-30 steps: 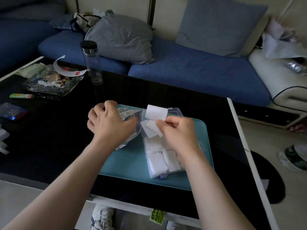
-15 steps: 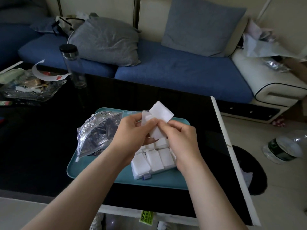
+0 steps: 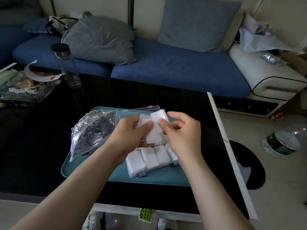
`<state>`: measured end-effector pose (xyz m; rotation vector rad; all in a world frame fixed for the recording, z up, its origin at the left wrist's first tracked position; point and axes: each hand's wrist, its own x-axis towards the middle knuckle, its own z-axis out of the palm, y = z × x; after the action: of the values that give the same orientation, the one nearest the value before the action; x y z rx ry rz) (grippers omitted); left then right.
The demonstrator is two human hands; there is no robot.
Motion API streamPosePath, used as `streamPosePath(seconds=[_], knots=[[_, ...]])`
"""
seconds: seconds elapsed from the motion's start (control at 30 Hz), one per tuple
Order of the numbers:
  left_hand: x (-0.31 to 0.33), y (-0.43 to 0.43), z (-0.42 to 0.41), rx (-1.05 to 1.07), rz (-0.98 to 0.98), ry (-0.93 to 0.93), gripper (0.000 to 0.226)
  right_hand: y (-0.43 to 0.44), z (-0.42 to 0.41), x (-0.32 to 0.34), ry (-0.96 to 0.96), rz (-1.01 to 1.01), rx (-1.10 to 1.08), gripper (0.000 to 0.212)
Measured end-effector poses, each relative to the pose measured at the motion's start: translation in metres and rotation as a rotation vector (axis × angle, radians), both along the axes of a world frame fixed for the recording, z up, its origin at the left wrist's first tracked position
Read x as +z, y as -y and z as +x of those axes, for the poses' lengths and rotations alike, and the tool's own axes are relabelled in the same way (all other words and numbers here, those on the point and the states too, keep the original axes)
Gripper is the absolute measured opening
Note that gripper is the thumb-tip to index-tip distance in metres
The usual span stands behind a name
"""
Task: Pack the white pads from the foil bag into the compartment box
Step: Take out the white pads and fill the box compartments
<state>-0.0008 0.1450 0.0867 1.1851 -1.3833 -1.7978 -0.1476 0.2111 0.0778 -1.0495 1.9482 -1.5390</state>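
Left hand [image 3: 131, 131]: fingers curled, thumb pinching white pads [image 3: 152, 132] above the compartment box [image 3: 156, 169].
Right hand [image 3: 181, 135]: thumb and forefinger pinching the same pads (other fingers loosely bent).
Foil bag [image 3: 93, 130]: left of the box.

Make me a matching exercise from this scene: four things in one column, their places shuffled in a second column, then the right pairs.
Things
1. foil bag
2. white pads
3. clear bottle
4. grey cushion

Places
A. leaning on the blue sofa
B. pinched between left hand and right hand, above the compartment box
C. lying on the left side of the teal tray
D. standing upright on the black table, beyond the tray to the left

Pairs: 1-C, 2-B, 3-D, 4-A
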Motion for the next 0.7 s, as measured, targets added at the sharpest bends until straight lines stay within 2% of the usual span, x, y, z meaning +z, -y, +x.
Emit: streamPosePath(seconds=[0.13,0.27,0.37,0.47,0.5,0.6,0.7], knots=[[-0.003,0.006,-0.001,0.02,0.142,-0.069,0.021,-0.001,-0.001,0.004,0.162,-0.005,-0.086,0.019],[-0.002,0.009,0.0,-0.024,0.177,-0.123,0.024,-0.002,0.007,0.008,0.305,0.076,-0.006,0.018],[0.0,0.007,-0.003,-0.052,0.134,-0.115,0.026,0.0,0.011,0.003,0.193,0.068,-0.01,0.011],[-0.003,0.006,-0.005,-0.02,0.08,-0.094,0.025,0.003,0.013,-0.003,-0.155,0.031,-0.019,0.018],[-0.004,0.006,-0.006,-0.004,0.079,-0.1,0.024,0.004,0.014,-0.003,-0.218,0.025,-0.013,0.019],[-0.005,0.007,-0.005,0.019,0.07,-0.114,0.023,0.007,0.016,-0.006,-0.218,0.041,0.026,0.017],[-0.003,0.006,-0.004,0.027,0.057,-0.136,0.027,0.009,0.016,-0.006,-0.073,0.066,0.034,0.009]])
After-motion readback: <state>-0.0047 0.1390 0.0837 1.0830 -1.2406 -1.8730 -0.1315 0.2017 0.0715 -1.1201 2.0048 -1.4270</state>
